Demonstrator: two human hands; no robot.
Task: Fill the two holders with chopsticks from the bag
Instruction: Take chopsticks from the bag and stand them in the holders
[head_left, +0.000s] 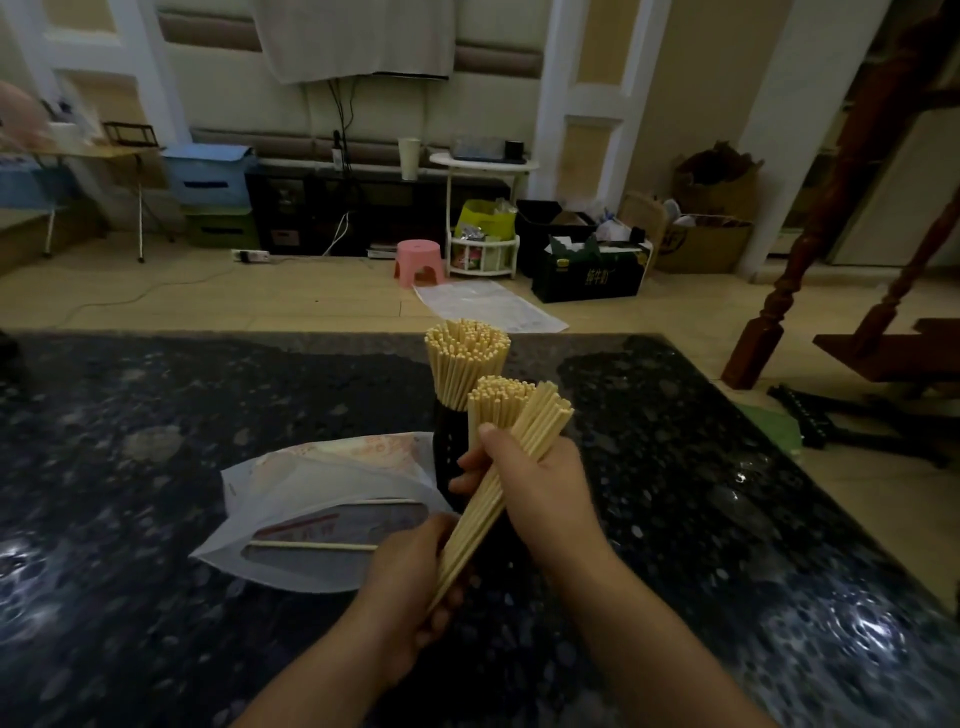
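Chopsticks are being gathered in a slanted bundle over the dark stone table, both hands gripping it: the left hand curling round the lower end, the right hand wrapping the middle, thumb pressing on top. Behind, the far holder is standing packed full; the nearer holder's own body is hiding behind the hands, its sticks already showing. Two loose sticks are lying in the bag, so the job looks nearly done.

Single head-worn wide-angle view looked forward and down from close above the dark stone table, both hands near the lower frame, room floor and far wall beyond.
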